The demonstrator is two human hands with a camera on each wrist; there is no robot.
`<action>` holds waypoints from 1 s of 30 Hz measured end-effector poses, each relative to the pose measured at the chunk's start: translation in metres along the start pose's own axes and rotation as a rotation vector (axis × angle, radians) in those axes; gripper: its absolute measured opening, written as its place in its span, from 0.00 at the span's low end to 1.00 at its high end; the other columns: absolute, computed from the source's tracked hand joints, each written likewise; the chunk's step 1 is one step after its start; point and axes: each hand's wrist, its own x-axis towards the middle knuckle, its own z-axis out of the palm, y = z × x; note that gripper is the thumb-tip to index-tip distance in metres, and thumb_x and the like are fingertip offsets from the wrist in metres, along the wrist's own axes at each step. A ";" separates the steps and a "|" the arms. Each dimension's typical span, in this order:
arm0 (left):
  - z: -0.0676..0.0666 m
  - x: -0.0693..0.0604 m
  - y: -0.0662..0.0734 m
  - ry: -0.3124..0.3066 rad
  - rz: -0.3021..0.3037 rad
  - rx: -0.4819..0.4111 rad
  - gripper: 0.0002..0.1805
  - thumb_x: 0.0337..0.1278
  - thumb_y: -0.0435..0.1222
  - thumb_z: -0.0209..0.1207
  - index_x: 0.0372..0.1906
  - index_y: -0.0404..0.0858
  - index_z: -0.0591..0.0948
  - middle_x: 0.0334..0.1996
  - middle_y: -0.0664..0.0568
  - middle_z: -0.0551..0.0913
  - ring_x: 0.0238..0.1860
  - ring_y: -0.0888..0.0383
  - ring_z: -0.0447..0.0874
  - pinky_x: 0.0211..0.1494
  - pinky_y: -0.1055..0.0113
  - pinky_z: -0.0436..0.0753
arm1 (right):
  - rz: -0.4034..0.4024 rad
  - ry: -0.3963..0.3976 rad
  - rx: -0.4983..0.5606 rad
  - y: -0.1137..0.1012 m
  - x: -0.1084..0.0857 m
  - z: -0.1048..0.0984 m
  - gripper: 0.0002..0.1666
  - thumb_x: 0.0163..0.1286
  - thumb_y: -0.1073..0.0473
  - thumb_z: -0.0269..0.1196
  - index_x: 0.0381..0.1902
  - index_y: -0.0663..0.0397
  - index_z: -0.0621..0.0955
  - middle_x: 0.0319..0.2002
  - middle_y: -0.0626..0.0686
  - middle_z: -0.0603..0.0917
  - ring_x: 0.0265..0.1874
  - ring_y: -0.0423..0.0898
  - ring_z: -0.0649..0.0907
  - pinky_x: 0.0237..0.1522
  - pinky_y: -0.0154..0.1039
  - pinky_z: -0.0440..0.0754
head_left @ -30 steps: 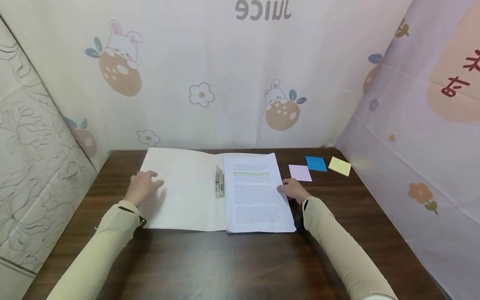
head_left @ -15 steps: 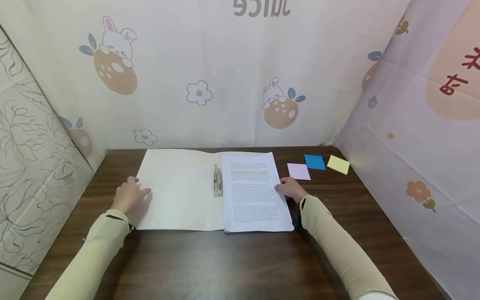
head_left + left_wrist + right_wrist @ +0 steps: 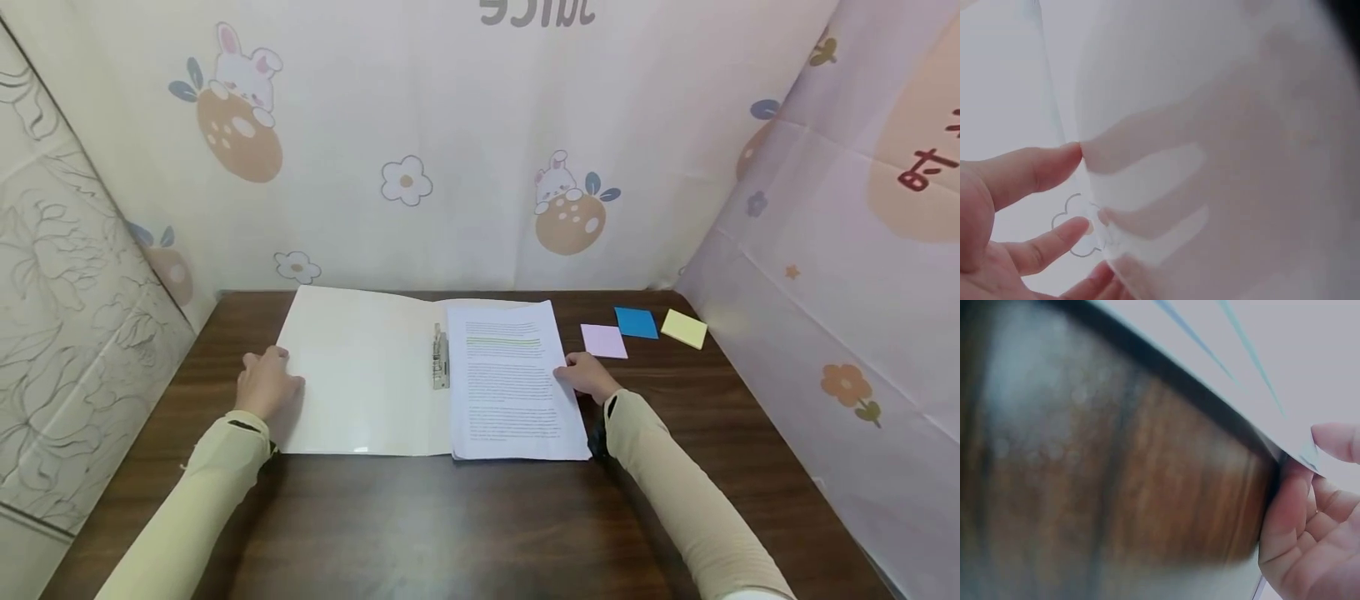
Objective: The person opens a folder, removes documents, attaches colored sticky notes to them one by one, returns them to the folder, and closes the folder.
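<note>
An open white folder lies flat, with a metal clip along its spine. On its right half rests a stack of printed paper, the top sheet marked with a green highlighted line. My left hand is at the folder's left edge; in the left wrist view its thumb and fingertips touch the rim of a glossy white surface that mirrors them. At the paper's right edge my right hand pinches the sheets, thumb above and curled fingers below. Whether it also grips the folder's cover is hidden.
Pink, blue and yellow sticky notes lie to the right of the paper on the dark wooden table. A patterned cloth hangs behind the table and along its right side.
My left hand has moved left and slightly down from over the folder's left half to its edge. The right hand stays at the paper's edge. The head view has shifted slightly.
</note>
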 end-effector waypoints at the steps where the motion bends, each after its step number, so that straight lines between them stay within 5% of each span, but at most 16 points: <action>1: 0.000 0.000 0.001 0.015 0.009 -0.006 0.32 0.57 0.33 0.58 0.65 0.24 0.64 0.60 0.18 0.59 0.56 0.25 0.63 0.59 0.36 0.67 | -0.001 -0.002 -0.003 0.000 0.000 -0.001 0.12 0.70 0.56 0.57 0.40 0.62 0.76 0.39 0.58 0.80 0.36 0.49 0.77 0.35 0.37 0.74; 6: -0.003 0.001 0.007 0.088 0.073 0.022 0.29 0.53 0.31 0.58 0.60 0.23 0.69 0.56 0.18 0.66 0.56 0.24 0.62 0.58 0.36 0.66 | -0.002 -0.001 -0.013 0.002 -0.002 -0.002 0.14 0.70 0.55 0.57 0.42 0.62 0.77 0.40 0.58 0.81 0.36 0.49 0.78 0.35 0.37 0.74; 12: -0.012 -0.001 0.011 0.149 0.112 0.044 0.26 0.52 0.30 0.58 0.58 0.23 0.72 0.54 0.21 0.71 0.55 0.26 0.64 0.55 0.37 0.68 | -0.027 -0.001 -0.022 0.003 -0.001 -0.002 0.11 0.69 0.56 0.58 0.34 0.60 0.76 0.29 0.54 0.76 0.27 0.46 0.74 0.29 0.36 0.72; 18: -0.027 -0.003 0.011 0.213 0.103 0.015 0.27 0.54 0.28 0.56 0.60 0.23 0.70 0.56 0.22 0.69 0.56 0.27 0.62 0.55 0.40 0.66 | -0.018 -0.027 -0.037 0.004 0.001 -0.002 0.13 0.70 0.58 0.58 0.26 0.57 0.72 0.21 0.50 0.71 0.20 0.45 0.71 0.26 0.36 0.69; 30: -0.058 -0.001 0.003 0.348 0.040 -0.013 0.28 0.55 0.25 0.54 0.63 0.23 0.68 0.58 0.19 0.63 0.61 0.27 0.58 0.60 0.39 0.63 | -0.028 -0.027 0.003 0.006 0.002 -0.004 0.12 0.70 0.58 0.58 0.28 0.57 0.73 0.23 0.50 0.71 0.22 0.44 0.72 0.27 0.35 0.70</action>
